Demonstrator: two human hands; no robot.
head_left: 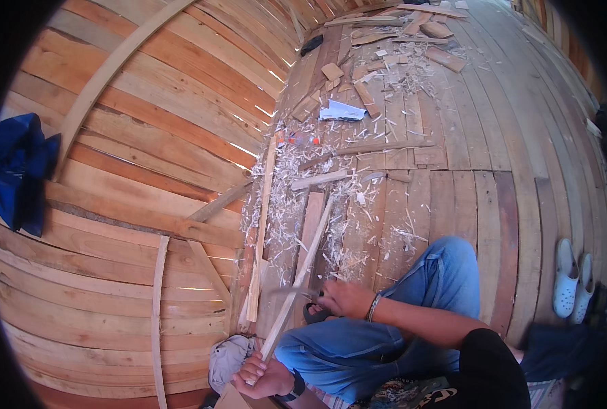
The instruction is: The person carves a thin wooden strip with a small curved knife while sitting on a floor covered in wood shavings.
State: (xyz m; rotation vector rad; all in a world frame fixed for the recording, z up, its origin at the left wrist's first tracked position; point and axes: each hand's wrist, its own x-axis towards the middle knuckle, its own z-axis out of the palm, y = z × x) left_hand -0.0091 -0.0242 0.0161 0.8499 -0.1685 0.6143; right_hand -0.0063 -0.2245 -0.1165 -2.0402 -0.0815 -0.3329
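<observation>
Gripped the near end of a long pale stick [306, 264] in the closed left hand [259, 376], low in view — likely to steady it while keeping that grip clear of the blade. Held a knife [306, 291] in the right hand [348, 298], closed apparently around the handle, with the blurred blade lying across the stick's middle; could not confirm contact. Sloped the stick away from the body, above a plank [313, 211] on the floor [477, 136], perhaps to leave its length open to the knife; could not tell resting from hovering at the far end. Saw shavings [286, 184] scattered along the wall [181, 102]. Found no sure container — only spotted a clear plastic item [303, 140], maybe a bottle, among them, with contents unreadable. Noted a blue cloth or bag [24, 170] against the wall, likewise unreadable inside.
</observation>
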